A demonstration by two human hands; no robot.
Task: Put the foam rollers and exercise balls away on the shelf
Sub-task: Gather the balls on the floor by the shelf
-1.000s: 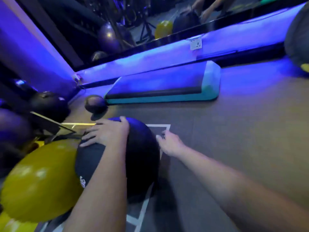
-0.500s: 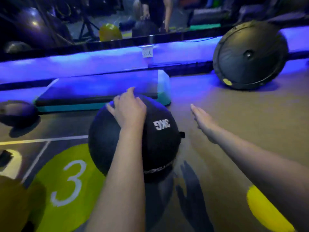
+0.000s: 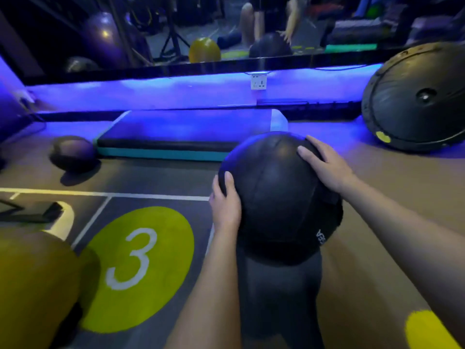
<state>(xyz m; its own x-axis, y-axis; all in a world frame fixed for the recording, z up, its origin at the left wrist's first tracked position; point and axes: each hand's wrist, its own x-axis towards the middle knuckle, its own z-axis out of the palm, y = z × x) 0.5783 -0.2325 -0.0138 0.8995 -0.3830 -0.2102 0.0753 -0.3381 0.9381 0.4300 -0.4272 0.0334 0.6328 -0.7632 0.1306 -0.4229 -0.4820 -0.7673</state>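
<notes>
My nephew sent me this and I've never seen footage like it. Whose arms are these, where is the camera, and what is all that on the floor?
There is no machine here. A person wears a camera on the head, looking forward and down, so the two bare arms are their own. The left hand cups the side of a black ball and the right hand lies spread over its top; together they hold it. On the floor are a yellow ball, a small dark ball, a step platform and a big black disc on its edge. The green circle marked 3 is painted on.
</notes>
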